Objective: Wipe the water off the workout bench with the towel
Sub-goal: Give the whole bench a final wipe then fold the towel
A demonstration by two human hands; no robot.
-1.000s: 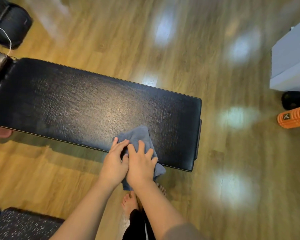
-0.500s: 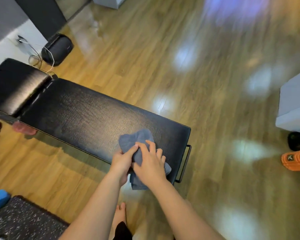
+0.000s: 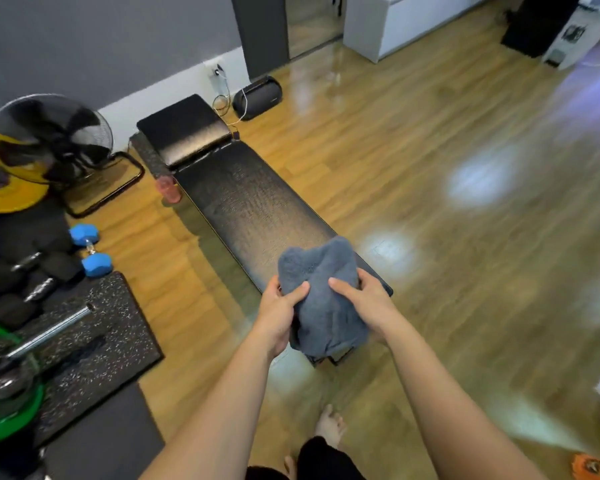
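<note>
towel (image 3: 321, 299): grey, bunched; we see it held up between both hands over the near end of the bench; whether its lower folds touch the pad, we cannot tell
left hand (image 3: 280, 311): grip clenched on the towel's left side, thumb on top
right hand (image 3: 367, 303): grip clenched on the towel's right side, thumb pressed into the cloth
bench (image 3: 253, 206): black padded surface, running from near us away toward the wall; a separate pad at the far end; water on it too faint for us to make out
floor (image 3: 430, 202): glossy wood
left side: blue dumbbell (image 3: 90, 250), fan (image 3: 56, 136), speckled mat (image 3: 94, 330)
far end: black speaker (image 3: 257, 97) near the wall
</note>
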